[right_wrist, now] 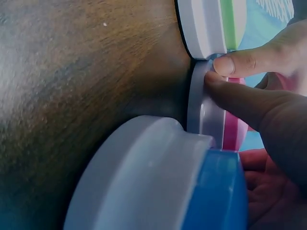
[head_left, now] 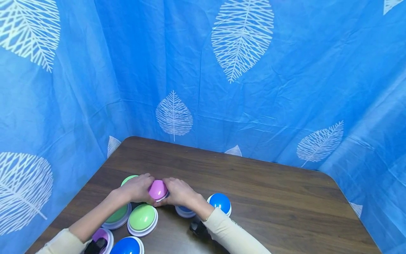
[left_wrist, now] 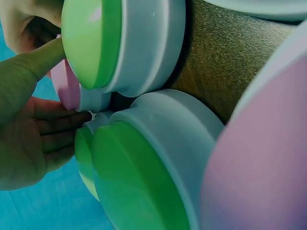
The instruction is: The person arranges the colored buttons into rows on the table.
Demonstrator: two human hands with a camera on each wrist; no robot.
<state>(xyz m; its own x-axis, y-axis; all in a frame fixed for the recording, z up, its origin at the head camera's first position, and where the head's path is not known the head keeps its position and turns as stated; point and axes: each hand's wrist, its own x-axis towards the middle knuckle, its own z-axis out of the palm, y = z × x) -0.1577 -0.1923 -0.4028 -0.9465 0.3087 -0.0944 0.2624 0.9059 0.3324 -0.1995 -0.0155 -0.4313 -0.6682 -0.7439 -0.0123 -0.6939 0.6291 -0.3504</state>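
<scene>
Both hands hold one pink domed push button [head_left: 157,189] on a white base from its two sides. My left hand [head_left: 136,189] reaches round its left side, and my right hand [head_left: 180,192] round its right. In the right wrist view the two thumbs meet at the near side of the white base, below the pink dome [right_wrist: 235,134]. Beside the left hand stand green push buttons: one [head_left: 128,180] partly hidden behind it, one [head_left: 117,215] under the forearm, and one [head_left: 142,217] just in front. A blue push button [head_left: 185,212] is mostly covered by the right wrist.
Another blue push button [head_left: 220,202] sits right of the right wrist. Near the front lie a further blue one [head_left: 127,246] and a pink one [head_left: 109,241] beneath the left forearm. All rest on a brown wooden table [head_left: 285,211]. Blue leaf-patterned curtains [head_left: 196,70] hang behind and at the sides.
</scene>
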